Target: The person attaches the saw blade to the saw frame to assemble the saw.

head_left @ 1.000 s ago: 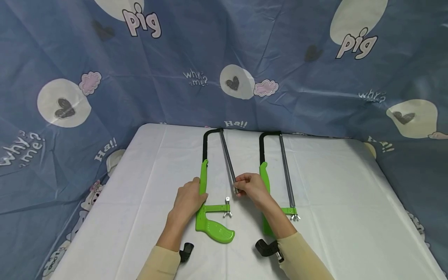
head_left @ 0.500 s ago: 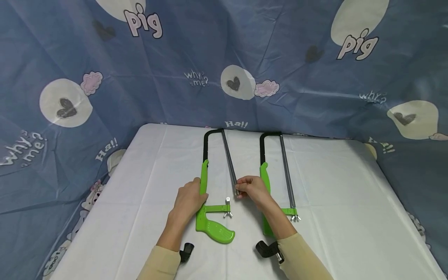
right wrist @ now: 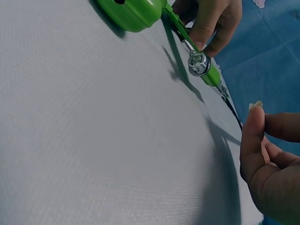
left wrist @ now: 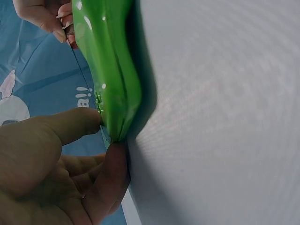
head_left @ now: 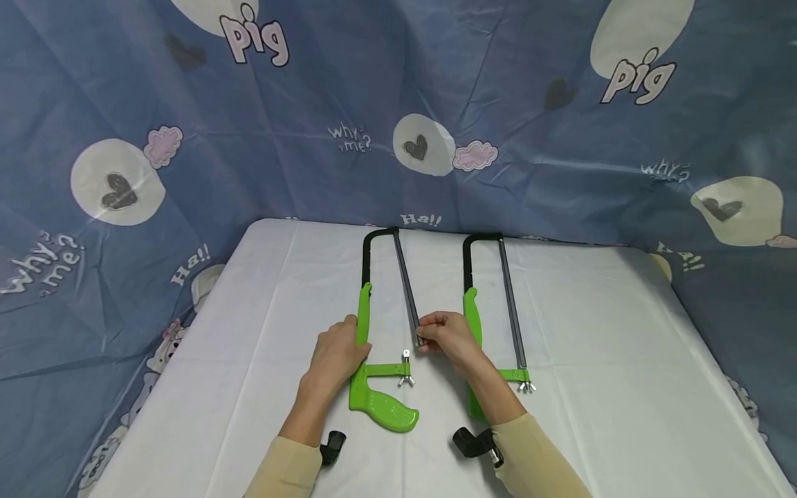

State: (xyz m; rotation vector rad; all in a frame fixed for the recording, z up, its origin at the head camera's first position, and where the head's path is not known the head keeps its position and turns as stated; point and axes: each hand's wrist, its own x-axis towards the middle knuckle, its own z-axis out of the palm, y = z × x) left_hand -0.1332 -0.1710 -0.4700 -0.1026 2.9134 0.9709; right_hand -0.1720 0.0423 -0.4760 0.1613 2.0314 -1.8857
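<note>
A hacksaw with a green handle (head_left: 391,412) and black front frame lies on the white table, left of centre. My left hand (head_left: 338,351) grips its green back bar between thumb and fingers; the left wrist view shows the thumb on the green part (left wrist: 110,61). With thumb and fingertips, my right hand (head_left: 450,337) pinches the near end of the grey blade (head_left: 407,289). The blade's far end meets the black frame's tip. Its near end stands apart from the metal holder (head_left: 406,355) and wing nut (head_left: 406,380) on the green crossbar.
A second green and black hacksaw (head_left: 472,315) lies to the right, partly under my right forearm, its blade (head_left: 513,304) spanning the frame. White cloth covers the table (head_left: 623,360). A blue printed curtain (head_left: 529,138) hangs behind. Black camera mounts (head_left: 473,443) sit at both wrists.
My right hand and the blade's near end have shifted very slightly left since half a second ago. The left hand holds the frame in the same place.
</note>
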